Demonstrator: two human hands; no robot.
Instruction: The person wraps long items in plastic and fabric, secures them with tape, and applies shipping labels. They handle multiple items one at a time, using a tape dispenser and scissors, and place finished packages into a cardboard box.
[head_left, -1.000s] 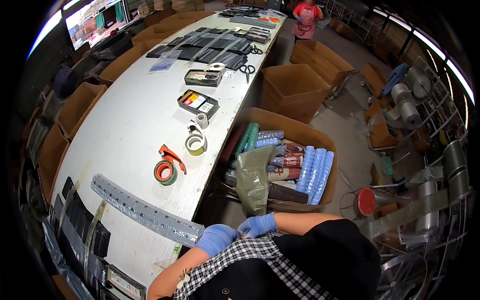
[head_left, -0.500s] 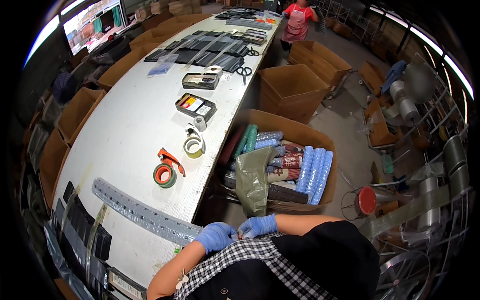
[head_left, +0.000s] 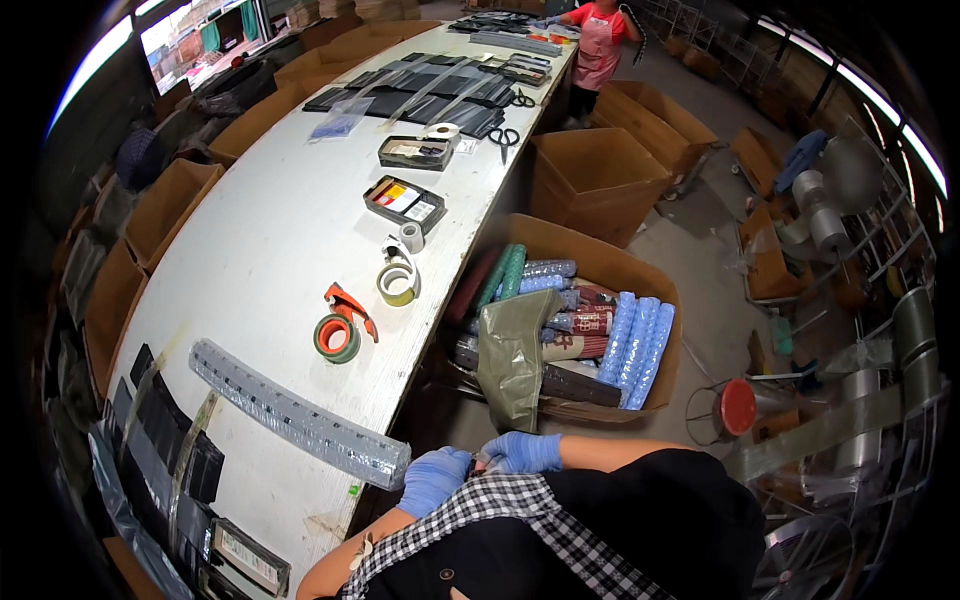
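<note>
Both my hands wear blue gloves and meet in front of my checked apron (head_left: 505,495), beside the table edge. My left hand (head_left: 435,481) has its fingers curled in against my right hand (head_left: 521,453), which is also closed. Whatever lies between the fingertips is too small and hidden to make out. Left of my hands, a long grey roll in clear plastic wrap (head_left: 300,415) lies on the white table (head_left: 235,270), its near end close to my left hand. Farther up stand an orange tape dispenser (head_left: 345,322) and a white tape dispenser (head_left: 398,276).
Right of the table, a cardboard box (head_left: 655,290) holds several wrapped rolls and an olive plastic sheet (head_left: 515,355). Dark flat strips (head_left: 190,460) lie at the table's near left. Trays, scissors (head_left: 503,140) and more strips lie farther off. A co-worker (head_left: 598,50) stands at the far end.
The view has shifted slightly, so the table and boxes sit a little farther right. My hands stay together at my apron, slightly lower against the roll's end. The co-worker's arm now reaches over the table.
</note>
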